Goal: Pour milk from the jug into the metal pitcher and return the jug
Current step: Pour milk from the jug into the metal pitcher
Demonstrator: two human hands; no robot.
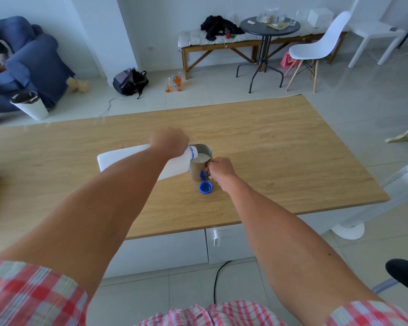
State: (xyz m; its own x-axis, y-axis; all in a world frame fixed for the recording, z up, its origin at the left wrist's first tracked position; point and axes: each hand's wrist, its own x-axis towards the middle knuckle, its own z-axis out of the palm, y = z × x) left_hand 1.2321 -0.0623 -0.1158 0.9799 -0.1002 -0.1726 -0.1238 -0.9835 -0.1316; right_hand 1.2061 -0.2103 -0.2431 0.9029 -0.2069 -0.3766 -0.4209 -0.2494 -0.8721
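Note:
A white plastic milk jug (120, 160) lies tipped almost flat above the wooden table (280, 142), its blue-ringed mouth over the rim of the metal pitcher (197, 169). My left hand (170, 141) grips the jug near its neck from above. White milk fills much of the pitcher. My right hand (220, 169) is closed on the pitcher's handle at its right side. The jug's blue cap (206, 187) lies upside down on the table just in front of the pitcher.
The table's near edge sits above white cabinet doors (165, 250). A white fan (386, 191) stands at the table's right end. On the floor beyond are a backpack (130, 81), drink glasses (174, 84), a white bin (31, 105), a blue armchair and chairs.

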